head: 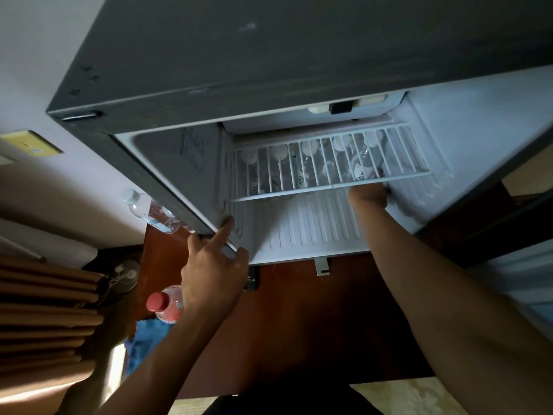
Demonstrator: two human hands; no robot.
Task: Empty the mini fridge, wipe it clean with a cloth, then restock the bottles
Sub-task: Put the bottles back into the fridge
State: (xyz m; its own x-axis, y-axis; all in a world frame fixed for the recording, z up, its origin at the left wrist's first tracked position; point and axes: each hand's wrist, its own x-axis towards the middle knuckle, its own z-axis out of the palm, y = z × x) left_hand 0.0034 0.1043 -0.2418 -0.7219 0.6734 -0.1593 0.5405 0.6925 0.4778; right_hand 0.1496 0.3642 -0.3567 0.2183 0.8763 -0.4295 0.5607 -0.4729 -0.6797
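The grey mini fridge [269,70] stands open on a dark wooden top [299,324]. Several clear bottles with white caps [308,163] stand behind and below its white wire shelf [329,187]. My right hand [368,194] reaches in under the shelf's right end by a labelled bottle [359,175]; the fingers are hidden. My left hand [214,265] rests on the fridge's lower left edge, index finger straight along the frame. Outside lie a clear bottle [152,212] and a red-capped pink bottle [166,304]. A blue cloth [146,339] lies below it.
The open fridge door [508,121] fills the right side. Brown folded curtain [45,310] hangs at the left, with a small fan and cable [125,272] beside it. A metal hinge bracket [321,266] sticks out below the fridge floor.
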